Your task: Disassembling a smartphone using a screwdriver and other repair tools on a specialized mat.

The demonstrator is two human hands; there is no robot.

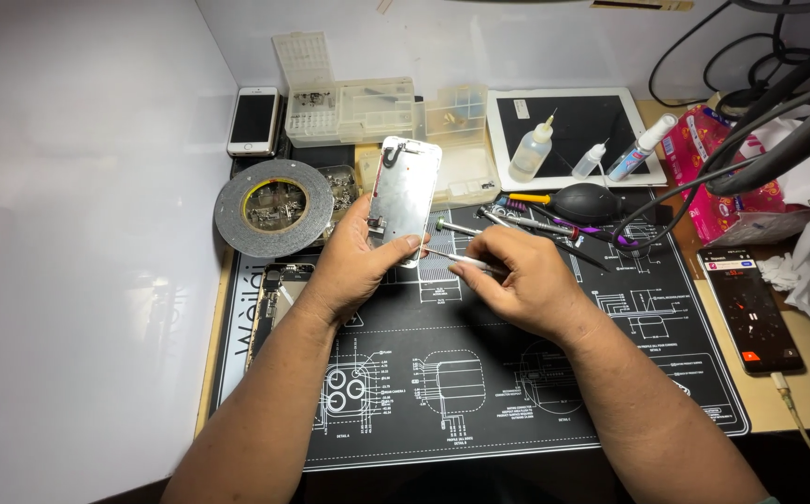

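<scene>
While the left hand (pixel 353 266) grips a silver phone screen panel (pixel 405 198) upright at the centre of the frame, its fingers curl round the panel's lower edge. The panel's long axis runs nearly vertical, tilted slightly right. Just to its lower right, the right hand (pixel 521 280) pinches a thin metal tool (pixel 456 258), its tip aimed left at the panel's lower corner. Below lies a black work mat (pixel 479 392) on the table.

Both forearms are bare to the elbow, with no sleeves, watch or rings showing. The left hand (pixel 353 266) and right hand (pixel 521 280) wear no gloves; fingernails are short.
</scene>
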